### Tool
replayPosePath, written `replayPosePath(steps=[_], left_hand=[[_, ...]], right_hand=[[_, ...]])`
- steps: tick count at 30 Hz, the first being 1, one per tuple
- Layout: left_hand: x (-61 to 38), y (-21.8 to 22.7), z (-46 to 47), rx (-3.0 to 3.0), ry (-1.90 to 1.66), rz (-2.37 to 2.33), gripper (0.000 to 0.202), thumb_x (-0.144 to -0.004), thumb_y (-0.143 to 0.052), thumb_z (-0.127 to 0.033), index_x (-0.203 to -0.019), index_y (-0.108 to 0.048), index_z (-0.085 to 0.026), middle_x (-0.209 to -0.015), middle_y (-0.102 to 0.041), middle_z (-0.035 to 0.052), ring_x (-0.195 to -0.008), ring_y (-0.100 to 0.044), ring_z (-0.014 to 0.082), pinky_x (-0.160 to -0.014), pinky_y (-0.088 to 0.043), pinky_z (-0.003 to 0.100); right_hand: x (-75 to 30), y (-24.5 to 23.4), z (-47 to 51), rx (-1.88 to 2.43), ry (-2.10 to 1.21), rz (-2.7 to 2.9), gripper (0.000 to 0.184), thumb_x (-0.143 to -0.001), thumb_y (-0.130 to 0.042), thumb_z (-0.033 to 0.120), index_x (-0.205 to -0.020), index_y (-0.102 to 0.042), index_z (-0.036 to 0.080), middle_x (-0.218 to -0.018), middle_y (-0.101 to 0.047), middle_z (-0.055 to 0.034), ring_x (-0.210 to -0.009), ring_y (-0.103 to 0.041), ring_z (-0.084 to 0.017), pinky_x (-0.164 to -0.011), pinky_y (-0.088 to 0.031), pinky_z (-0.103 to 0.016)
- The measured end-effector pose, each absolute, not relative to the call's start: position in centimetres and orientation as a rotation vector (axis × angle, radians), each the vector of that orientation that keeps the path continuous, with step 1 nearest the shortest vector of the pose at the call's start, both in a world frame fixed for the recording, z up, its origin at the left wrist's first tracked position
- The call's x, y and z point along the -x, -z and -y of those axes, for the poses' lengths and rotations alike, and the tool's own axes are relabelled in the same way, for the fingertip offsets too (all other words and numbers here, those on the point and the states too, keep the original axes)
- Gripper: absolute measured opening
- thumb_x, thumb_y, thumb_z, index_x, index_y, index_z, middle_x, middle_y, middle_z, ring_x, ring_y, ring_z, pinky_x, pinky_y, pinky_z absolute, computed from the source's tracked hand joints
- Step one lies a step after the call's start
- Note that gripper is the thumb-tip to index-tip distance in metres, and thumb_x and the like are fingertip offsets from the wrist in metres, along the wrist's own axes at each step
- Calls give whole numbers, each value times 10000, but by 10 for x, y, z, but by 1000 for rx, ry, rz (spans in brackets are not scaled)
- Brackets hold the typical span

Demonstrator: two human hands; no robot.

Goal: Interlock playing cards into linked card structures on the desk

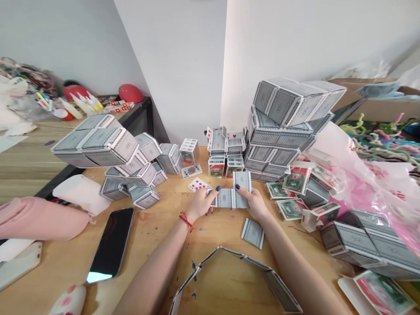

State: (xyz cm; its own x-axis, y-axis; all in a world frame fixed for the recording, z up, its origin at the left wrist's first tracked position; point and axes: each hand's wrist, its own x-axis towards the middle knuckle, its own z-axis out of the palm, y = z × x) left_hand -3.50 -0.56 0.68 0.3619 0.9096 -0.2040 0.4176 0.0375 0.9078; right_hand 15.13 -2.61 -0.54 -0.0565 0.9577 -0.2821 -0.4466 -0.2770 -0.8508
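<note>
Both my hands meet over the middle of the table, pinching patterned grey-backed playing cards. My left hand (201, 204) grips the left end of a card lying sideways (225, 198). An upright card (242, 180) is pinched in my right hand (256, 202), thumb on its face, and overlaps the sideways card's right end. Below my right hand rests a folded card piece (253, 233). Nearer me stands an open bent wall of joined cards (241, 257). Two face-up cards, a red diamond card (198, 184) and a picture card (192, 171), lie beyond my left hand.
Stacked card blocks rise at left (108, 146) and right (282, 127). Card boxes (290, 209) and pink plastic (344, 170) crowd the right side. A phone (111, 243) and a pink pouch (42, 218) lie left. A wall (183, 78) stands behind the table (157, 245).
</note>
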Motion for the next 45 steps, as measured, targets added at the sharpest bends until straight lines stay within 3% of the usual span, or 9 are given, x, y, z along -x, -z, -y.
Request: replayPosePath(steps=[8, 17, 32, 39, 45], left_hand=[[29, -3, 6, -1791, -728, -1314, 525, -814, -361, -524, -427, -357, -169, -362, -389, -26, -414, -380, 82, -437, -242, 216], [26, 1, 5, -1928, -700, -1379, 500, -852, -311, -462, -448, -349, -170, -400, -409, -13, -416, -382, 88, -460, -219, 233], [27, -5, 4, -1967, -646, -1376, 491, -854, -326, -448, -464, -406, -161, -414, -429, -7, -433, -409, 91, -457, -236, 223], [33, -8, 5, -1724, -601, -1198, 352, -737, -516, -504, -700, -531, -154, -487, -528, -32, -399, -475, 88, -404, -317, 189], [33, -8, 3, -1625, -589, -1153, 324, -701, -575, -471, -663, -491, -161, -451, -500, -49, -364, -464, 85, -369, -329, 184]], right_hand=[[-147, 5, 28, 1084, -1588, 719, 319, -646, -697, 363, -831, -639, 110, -723, -696, -93, -622, -654, -238, -402, -533, -301], [-149, 7, 26, 1083, -1594, 711, 309, -666, -683, 342, -868, -632, 114, -740, -697, -92, -622, -651, -236, -365, -522, -291], [-149, 8, 28, 1094, -1576, 852, 324, -625, -717, 332, -851, -640, 112, -816, -699, -91, -630, -651, -219, -445, -555, -307], [-149, 9, 28, 1105, -1576, 829, 288, -649, -698, 349, -807, -638, 116, -763, -699, -83, -567, -639, -200, -461, -555, -314], [-148, 10, 25, 1092, -1603, 702, 334, -700, -635, 424, -857, -622, 129, -730, -697, -91, -634, -656, -240, -423, -546, -311]])
